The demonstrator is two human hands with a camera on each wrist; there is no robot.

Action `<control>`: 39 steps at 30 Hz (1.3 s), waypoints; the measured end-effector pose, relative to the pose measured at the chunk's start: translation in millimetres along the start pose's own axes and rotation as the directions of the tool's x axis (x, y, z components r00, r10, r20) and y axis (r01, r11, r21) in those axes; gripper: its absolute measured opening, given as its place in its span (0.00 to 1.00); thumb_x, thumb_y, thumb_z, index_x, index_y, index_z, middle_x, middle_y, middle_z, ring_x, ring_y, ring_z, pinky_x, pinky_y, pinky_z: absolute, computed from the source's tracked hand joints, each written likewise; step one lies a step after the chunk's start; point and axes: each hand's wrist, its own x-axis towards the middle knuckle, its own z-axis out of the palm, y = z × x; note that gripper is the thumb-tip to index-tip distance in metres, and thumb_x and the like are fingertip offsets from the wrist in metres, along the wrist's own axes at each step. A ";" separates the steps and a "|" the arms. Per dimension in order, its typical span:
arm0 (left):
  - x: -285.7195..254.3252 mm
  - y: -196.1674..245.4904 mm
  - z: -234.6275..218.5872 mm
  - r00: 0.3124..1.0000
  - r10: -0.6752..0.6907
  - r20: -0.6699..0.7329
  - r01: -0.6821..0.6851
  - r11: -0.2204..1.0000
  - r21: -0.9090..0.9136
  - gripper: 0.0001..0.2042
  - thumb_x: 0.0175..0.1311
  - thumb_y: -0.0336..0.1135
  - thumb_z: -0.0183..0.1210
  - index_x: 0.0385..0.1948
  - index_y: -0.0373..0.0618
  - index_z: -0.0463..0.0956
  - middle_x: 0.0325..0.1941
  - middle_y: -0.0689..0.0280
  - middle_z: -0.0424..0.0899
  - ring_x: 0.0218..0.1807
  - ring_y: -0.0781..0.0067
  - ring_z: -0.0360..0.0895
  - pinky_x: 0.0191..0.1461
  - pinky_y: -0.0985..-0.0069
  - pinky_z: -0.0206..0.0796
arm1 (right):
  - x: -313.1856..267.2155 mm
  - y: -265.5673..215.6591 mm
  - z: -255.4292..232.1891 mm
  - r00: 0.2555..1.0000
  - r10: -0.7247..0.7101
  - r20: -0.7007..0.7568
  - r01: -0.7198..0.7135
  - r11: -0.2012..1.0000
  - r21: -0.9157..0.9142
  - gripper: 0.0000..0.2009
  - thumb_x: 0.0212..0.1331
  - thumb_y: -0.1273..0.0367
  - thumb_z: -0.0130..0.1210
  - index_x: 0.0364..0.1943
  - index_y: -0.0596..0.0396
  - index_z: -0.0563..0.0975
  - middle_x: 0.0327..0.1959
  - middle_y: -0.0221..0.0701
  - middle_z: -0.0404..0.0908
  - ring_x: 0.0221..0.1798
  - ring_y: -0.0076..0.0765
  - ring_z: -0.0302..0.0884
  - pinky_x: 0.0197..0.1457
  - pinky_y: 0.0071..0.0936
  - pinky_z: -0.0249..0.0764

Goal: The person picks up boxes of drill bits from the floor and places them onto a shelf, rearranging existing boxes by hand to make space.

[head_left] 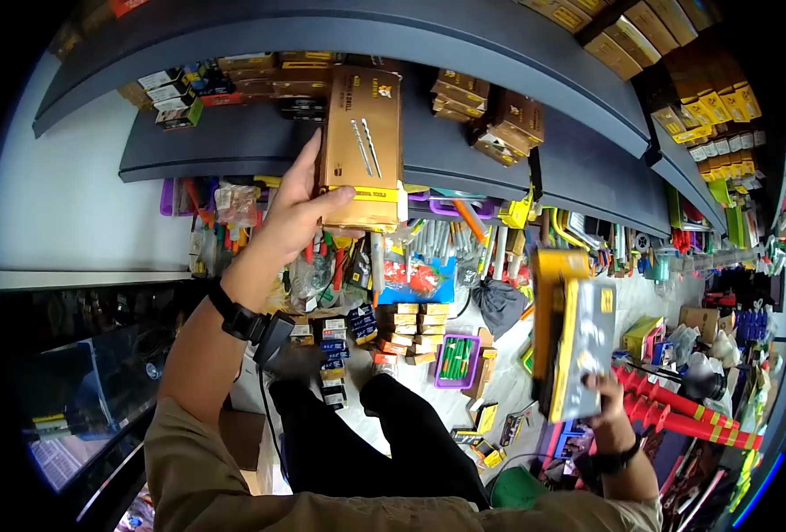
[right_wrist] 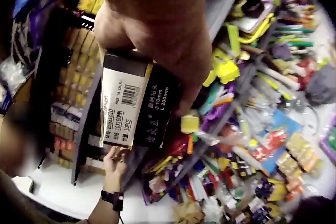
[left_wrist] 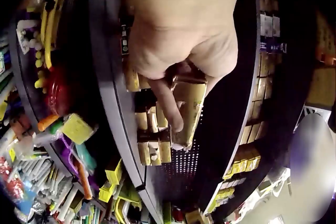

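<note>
At the upper shelf, my left hand (head_left: 291,213) grips a gold drill bit box (head_left: 364,133) with two bits pictured on its front. The thumb lies across the yellow band near its lower end. From the left wrist, the same hand (left_wrist: 181,45) covers part of the box (left_wrist: 189,106). Lower right, my right hand (head_left: 608,403) holds a grey and yellow box (head_left: 584,346) by its lower end, blurred, with a gold box (head_left: 548,293) behind it. The right wrist view has that hand (right_wrist: 157,40) over a black box (right_wrist: 160,106) beside a white printed label (right_wrist: 121,108).
Small gold boxes (head_left: 508,124) stand on the dark grey shelf (head_left: 464,151), under another shelf (head_left: 322,31). Stacked boxes (head_left: 406,332) and a purple tray (head_left: 458,384) of green packs lie on the floor. Red spiral pieces (head_left: 677,412) lie at the right.
</note>
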 end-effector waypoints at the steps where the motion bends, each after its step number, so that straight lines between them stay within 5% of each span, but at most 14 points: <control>1: 6.5 -5.0 4.5 0.999 0.014 0.030 -0.015 0.999 0.030 0.42 0.66 0.22 0.58 0.80 0.46 0.44 0.72 0.56 0.70 0.60 0.62 0.81 0.42 0.63 0.87 | -34.9 -8.2 -9.5 0.998 0.053 -0.017 -0.053 0.997 -0.053 0.17 0.49 0.72 0.71 0.46 0.51 0.82 0.47 0.37 0.84 0.49 0.42 0.83 0.57 0.41 0.78; 3: 17.4 -9.2 10.7 0.999 0.010 0.054 -0.014 0.998 0.063 0.42 0.65 0.22 0.59 0.80 0.45 0.44 0.72 0.56 0.70 0.60 0.62 0.80 0.42 0.63 0.87 | -70.7 -33.3 -15.1 0.818 0.541 -0.194 -0.461 0.819 0.342 0.21 0.51 0.70 0.66 0.52 0.54 0.79 0.48 0.35 0.84 0.50 0.39 0.83 0.55 0.39 0.79; 4: 22.9 -10.7 11.8 0.997 0.010 0.071 -0.017 0.995 0.099 0.43 0.65 0.21 0.59 0.80 0.44 0.44 0.71 0.55 0.71 0.60 0.62 0.80 0.42 0.63 0.87 | -80.8 -50.1 -11.3 0.432 0.899 -0.072 -0.551 0.326 0.768 0.27 0.51 0.65 0.64 0.58 0.56 0.75 0.48 0.34 0.84 0.50 0.38 0.84 0.55 0.39 0.80; 14: 121.1 29.4 11.0 0.986 0.028 -0.163 0.028 0.942 0.334 0.36 0.71 0.43 0.63 0.72 0.30 0.58 0.60 0.50 0.77 0.56 0.55 0.83 0.53 0.66 0.86 | -234.7 -126.5 -3.3 0.180 0.971 -0.159 -0.422 0.222 0.879 0.35 0.52 0.66 0.68 0.66 0.58 0.69 0.52 0.36 0.83 0.50 0.44 0.84 0.54 0.41 0.83; 17: 146.2 5.6 10.1 0.949 0.206 -0.237 -0.013 0.779 0.627 0.26 0.70 0.45 0.64 0.62 0.33 0.75 0.67 0.49 0.76 0.59 0.48 0.82 0.60 0.61 0.80 | -180.0 -127.4 0.1 0.282 0.956 -0.078 -0.419 0.196 0.887 0.31 0.54 0.68 0.65 0.64 0.58 0.70 0.51 0.34 0.82 0.49 0.40 0.84 0.51 0.41 0.83; 19: 142.9 -2.5 12.5 0.879 0.460 -0.122 -0.029 0.308 0.951 0.26 0.67 0.47 0.66 0.59 0.35 0.79 0.72 0.45 0.71 0.64 0.40 0.77 0.68 0.58 0.68 | -293.4 13.0 -49.1 0.361 0.892 -0.272 -0.691 0.452 0.564 0.33 0.52 0.68 0.63 0.66 0.60 0.70 0.52 0.37 0.82 0.51 0.44 0.83 0.54 0.44 0.83; 20: 136.8 -8.5 13.2 0.881 0.459 -0.114 -0.038 0.310 0.950 0.26 0.67 0.47 0.66 0.59 0.35 0.79 0.72 0.45 0.71 0.64 0.40 0.77 0.68 0.58 0.68 | -149.2 -46.4 -28.2 0.463 0.886 -0.030 -0.400 0.239 0.885 0.34 0.50 0.69 0.59 0.67 0.59 0.69 0.51 0.36 0.82 0.53 0.42 0.82 0.54 0.45 0.83; 22: 122.5 -21.2 8.9 0.711 0.701 0.060 -0.214 0.134 0.968 0.25 0.68 0.48 0.65 0.58 0.37 0.79 0.71 0.46 0.71 0.67 0.41 0.74 0.68 0.59 0.69 | -80.7 9.6 -38.2 0.486 0.826 -0.285 -0.419 0.506 0.753 0.34 0.48 0.69 0.60 0.66 0.57 0.70 0.52 0.36 0.81 0.54 0.42 0.82 0.57 0.44 0.81; 24: 77.5 -22.4 26.9 0.797 0.597 -0.086 -0.244 0.450 0.859 0.19 0.69 0.41 0.65 0.55 0.39 0.81 0.69 0.50 0.75 0.70 0.50 0.73 0.67 0.62 0.71 | -35.7 124.5 -70.3 0.562 0.736 -0.378 -0.370 0.632 0.681 0.26 0.54 0.65 0.64 0.59 0.57 0.76 0.49 0.34 0.83 0.53 0.39 0.82 0.61 0.38 0.76; 28: -37.7 -34.7 13.5 0.942 0.323 0.086 -0.255 0.528 0.810 0.10 0.70 0.29 0.61 0.50 0.40 0.81 0.57 0.57 0.83 0.63 0.60 0.79 0.64 0.71 0.73 | 198.3 112.3 -50.4 0.744 0.620 -0.250 -0.058 0.432 0.900 0.22 0.60 0.68 0.64 0.57 0.60 0.76 0.53 0.40 0.83 0.54 0.43 0.83 0.62 0.41 0.79; 31: -142.0 -29.4 -10.9 0.995 0.075 0.072 -0.102 0.581 0.807 0.12 0.71 0.29 0.61 0.54 0.40 0.80 0.49 0.63 0.85 0.52 0.73 0.83 0.52 0.76 0.75 | 300.2 138.5 -48.8 0.745 0.641 -0.184 -0.168 0.447 0.879 0.20 0.63 0.65 0.62 0.56 0.58 0.78 0.53 0.40 0.84 0.52 0.42 0.84 0.59 0.39 0.79; 32: -185.1 -34.1 -12.2 0.988 -0.096 -0.120 0.150 0.761 0.631 0.12 0.70 0.28 0.61 0.53 0.41 0.80 0.44 0.62 0.85 0.46 0.73 0.82 0.47 0.76 0.73 | 324.9 152.7 -46.1 0.745 0.640 -0.187 -0.195 0.477 0.857 0.20 0.63 0.64 0.62 0.56 0.58 0.78 0.53 0.40 0.84 0.52 0.42 0.84 0.58 0.39 0.79; 36: -347.7 -18.2 -11.1 0.861 -0.488 -0.146 0.363 0.387 0.848 0.09 0.68 0.28 0.62 0.48 0.40 0.80 0.42 0.63 0.86 0.44 0.67 0.84 0.48 0.71 0.75 | 349.8 207.0 -39.1 0.517 0.779 -0.356 -0.469 0.605 0.643 0.28 0.59 0.57 0.68 0.54 0.68 0.77 0.43 0.38 0.84 0.42 0.41 0.83 0.50 0.32 0.79; 39: -463.9 6.1 5.8 0.648 -0.733 -0.204 0.587 0.311 0.747 0.10 0.67 0.31 0.62 0.47 0.41 0.81 0.42 0.63 0.86 0.44 0.67 0.84 0.48 0.71 0.75 | 284.8 173.3 -12.6 0.666 0.446 -0.598 -0.631 0.764 -0.133 0.37 0.63 0.46 0.62 0.58 0.72 0.75 0.54 0.61 0.81 0.56 0.66 0.81 0.60 0.52 0.77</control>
